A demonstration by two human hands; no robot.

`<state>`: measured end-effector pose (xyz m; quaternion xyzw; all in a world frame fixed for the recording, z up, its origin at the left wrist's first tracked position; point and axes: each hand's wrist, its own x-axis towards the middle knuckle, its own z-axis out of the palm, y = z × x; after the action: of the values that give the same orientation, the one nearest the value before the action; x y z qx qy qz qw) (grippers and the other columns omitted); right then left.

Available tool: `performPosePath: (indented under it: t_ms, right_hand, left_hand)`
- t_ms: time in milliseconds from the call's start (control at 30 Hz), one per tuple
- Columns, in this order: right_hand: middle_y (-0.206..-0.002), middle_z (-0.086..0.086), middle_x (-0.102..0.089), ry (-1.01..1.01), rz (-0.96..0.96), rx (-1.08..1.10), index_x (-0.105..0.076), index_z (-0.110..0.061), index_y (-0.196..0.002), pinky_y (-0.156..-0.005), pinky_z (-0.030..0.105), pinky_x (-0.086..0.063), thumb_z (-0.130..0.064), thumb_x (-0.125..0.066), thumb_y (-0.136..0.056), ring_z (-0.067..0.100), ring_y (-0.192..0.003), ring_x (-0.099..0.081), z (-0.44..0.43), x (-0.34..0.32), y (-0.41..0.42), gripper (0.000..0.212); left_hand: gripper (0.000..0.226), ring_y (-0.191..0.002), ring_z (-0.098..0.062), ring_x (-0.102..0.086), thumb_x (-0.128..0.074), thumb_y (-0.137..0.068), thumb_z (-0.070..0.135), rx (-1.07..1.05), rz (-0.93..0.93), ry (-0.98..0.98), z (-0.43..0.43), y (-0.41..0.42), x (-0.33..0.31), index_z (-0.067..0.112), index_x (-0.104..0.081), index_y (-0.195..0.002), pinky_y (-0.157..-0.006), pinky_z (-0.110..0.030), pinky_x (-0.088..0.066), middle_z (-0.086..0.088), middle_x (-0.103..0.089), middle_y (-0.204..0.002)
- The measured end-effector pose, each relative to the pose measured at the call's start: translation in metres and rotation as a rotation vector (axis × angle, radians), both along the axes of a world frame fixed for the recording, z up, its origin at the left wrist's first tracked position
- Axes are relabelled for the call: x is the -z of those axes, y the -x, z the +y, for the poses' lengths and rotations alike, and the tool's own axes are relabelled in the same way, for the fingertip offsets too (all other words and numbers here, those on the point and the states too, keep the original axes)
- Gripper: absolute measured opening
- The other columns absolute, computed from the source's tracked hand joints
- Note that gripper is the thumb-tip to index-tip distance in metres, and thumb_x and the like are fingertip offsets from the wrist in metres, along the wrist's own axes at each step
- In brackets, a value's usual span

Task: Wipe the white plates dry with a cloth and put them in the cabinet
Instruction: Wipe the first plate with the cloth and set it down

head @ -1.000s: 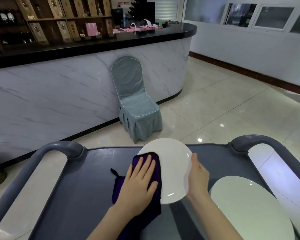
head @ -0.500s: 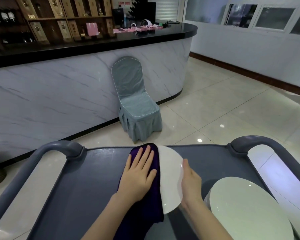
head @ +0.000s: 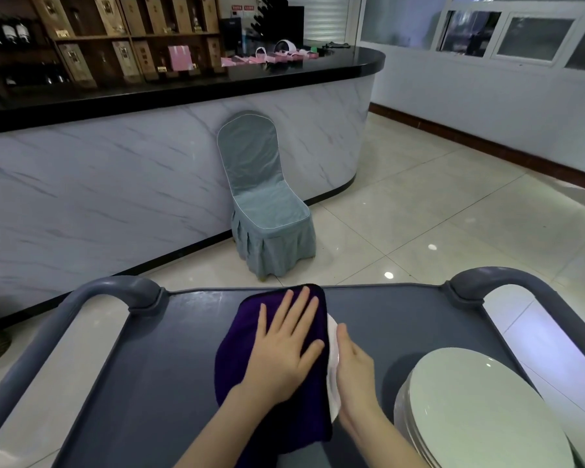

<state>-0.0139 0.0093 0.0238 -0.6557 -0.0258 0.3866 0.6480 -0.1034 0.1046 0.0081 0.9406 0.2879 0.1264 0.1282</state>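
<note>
Over the grey cart top (head: 163,366) a white plate (head: 333,361) stands almost edge-on to me, so only a thin white sliver of it shows. A dark purple cloth (head: 242,336) covers its left face. My left hand (head: 284,346) presses flat on the cloth with straight, spread fingers. My right hand (head: 355,369) holds the plate from its right side, thumb along the rim; its fingers are hidden behind the plate. A stack of white plates (head: 480,407) rests on the cart at the lower right.
Rounded grey cart handles rise at the far left (head: 115,288) and far right (head: 507,278). Beyond the cart, a chair in a grey-blue cover (head: 267,211) stands against a marble-fronted bar counter (head: 115,184). Glossy tiled floor spreads to the right.
The plate has turned from facing me to nearly edge-on. My left hand slid the cloth up and across its face, and my right hand followed the rim leftward.
</note>
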Motion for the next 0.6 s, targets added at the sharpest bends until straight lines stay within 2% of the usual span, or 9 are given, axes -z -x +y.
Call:
performPosePath:
  t_ms: [67, 100, 167, 233, 300, 367, 500, 600]
  right_hand:
    - [-0.07, -0.001, -0.072, -0.003, -0.075, -0.043, -0.074, -0.008, -0.079, -0.062, 0.026, -0.053, -0.045, -0.057, -0.096, 0.011, -0.065, -0.065, -0.002, -0.002, -0.005, 0.043]
    - [-0.069, 0.002, -0.069, -0.01, -0.126, -0.07, -0.072, -0.006, -0.079, -0.061, 0.025, -0.051, -0.043, -0.059, -0.095, 0.012, -0.063, -0.063, -0.003, -0.004, -0.009, 0.043]
    - [-0.07, -0.003, -0.071, -0.02, -0.248, -0.144, -0.073, -0.013, -0.077, -0.058, 0.019, -0.051, -0.038, -0.06, -0.095, 0.007, -0.06, -0.063, -0.007, -0.011, -0.019, 0.034]
    - [-0.064, -0.01, -0.067, -0.013, -0.396, -0.235, -0.07, -0.021, -0.066, -0.053, 0.011, -0.044, -0.034, -0.06, -0.095, 0.002, -0.056, -0.057, -0.01, -0.02, -0.03, 0.033]
    - [-0.059, -0.015, -0.062, -0.01, -0.525, -0.335, -0.066, -0.028, -0.058, -0.052, 0.007, -0.039, -0.029, -0.06, -0.096, -0.003, -0.054, -0.051, -0.01, -0.029, -0.04, 0.039]
    - [-0.06, -0.016, -0.062, -0.007, -0.636, -0.451, -0.066, -0.032, -0.059, -0.054, 0.009, -0.038, -0.028, -0.06, -0.097, -0.004, -0.056, -0.051, -0.007, -0.035, -0.044, 0.038]
    - [-0.067, -0.015, -0.066, -0.017, -0.807, -0.639, -0.071, -0.025, -0.074, -0.062, 0.015, -0.042, -0.032, -0.057, -0.099, -0.004, -0.063, -0.056, 0.002, -0.039, -0.039, 0.03]
    - [-0.07, -0.017, -0.067, -0.017, -0.855, -0.606, -0.071, -0.031, -0.074, -0.062, 0.012, -0.041, -0.035, -0.057, -0.098, -0.004, -0.065, -0.057, -0.001, -0.041, -0.045, 0.028]
  left_hand:
    - [0.067, -0.149, -0.007, 0.004, -0.019, -0.092, 0.061, -0.054, -0.024, 0.007, 0.018, 0.003, -0.005, 0.038, -0.007, -0.154, -0.121, -0.044, 0.004, 0.017, -0.002, -0.162]
    - [0.067, -0.147, -0.011, -0.014, -0.022, -0.09, 0.063, -0.084, -0.044, 0.022, 0.025, 0.005, -0.008, 0.038, -0.017, -0.153, -0.12, -0.043, -0.008, 0.014, -0.02, -0.158]
    - [0.057, -0.122, -0.01, -0.047, -0.038, -0.087, 0.064, -0.123, -0.107, 0.169, 0.04, 0.012, -0.014, 0.038, -0.04, -0.137, -0.104, -0.036, -0.037, 0.014, -0.051, -0.132]
    - [0.034, -0.094, -0.002, -0.059, -0.058, -0.082, 0.057, -0.145, -0.189, 0.435, 0.05, 0.017, -0.021, 0.037, -0.053, -0.109, -0.083, -0.028, -0.049, 0.02, -0.063, -0.102]
    - [0.024, -0.076, 0.004, -0.058, -0.068, -0.079, 0.05, -0.131, -0.194, 0.512, 0.056, 0.02, -0.026, 0.031, -0.055, -0.088, -0.068, -0.02, -0.047, 0.016, -0.064, -0.081]
    - [0.028, -0.068, 0.004, -0.055, -0.069, -0.078, 0.05, -0.078, -0.164, 0.503, 0.058, 0.018, -0.033, 0.026, -0.055, -0.076, -0.059, -0.015, -0.04, 0.013, -0.061, -0.071]
    - [0.03, -0.06, 0.0, -0.051, -0.071, -0.076, 0.051, 0.062, -0.102, 0.506, 0.051, 0.01, -0.046, 0.026, -0.057, -0.067, -0.055, -0.018, -0.038, 0.013, -0.058, -0.062]
    - [0.031, -0.054, 0.001, -0.047, -0.074, -0.081, 0.036, -0.037, -0.233, 0.549, 0.046, 0.016, -0.044, 0.023, -0.054, -0.062, -0.053, -0.015, -0.037, 0.017, -0.055, -0.056]
